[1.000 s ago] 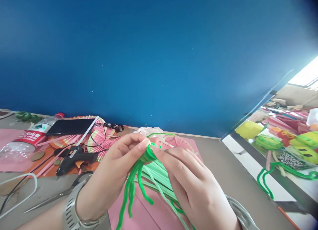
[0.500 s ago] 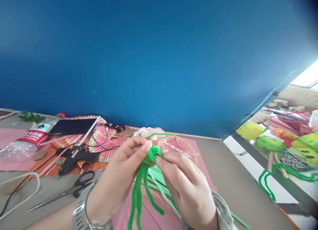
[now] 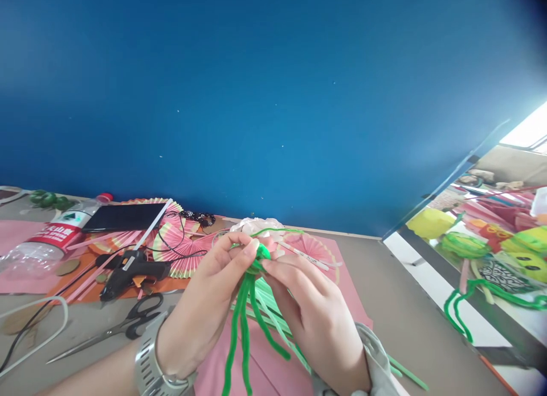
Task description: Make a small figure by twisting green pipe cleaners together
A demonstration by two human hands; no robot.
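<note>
My left hand (image 3: 213,293) pinches a bundle of bright green pipe cleaners (image 3: 244,322) between thumb and forefinger. Wound into a small knob at the top, the bundle lets several fuzzy ends hang down below my fingers. From the other side, my right hand (image 3: 316,310) has its thumb and fingertips closed on the same knob. One green strand stretches out behind my hands to the right. Beneath them, pale green strips (image 3: 273,316) lie on pink paper (image 3: 256,367). My fingers partly hide the knob.
Left of my hands lie black scissors (image 3: 137,316), a black glue gun (image 3: 132,273), a phone (image 3: 123,217), a plastic bottle (image 3: 55,231) and folded paper fans (image 3: 183,245). A white marker (image 3: 305,256) lies behind. A blue partition (image 3: 273,99) stands at the back; crafts lie beyond it, right.
Both hands have shifted slightly left with the pipe cleaners, and my right fingers have moved on the knob. The hanging ends have swung a little to the right.
</note>
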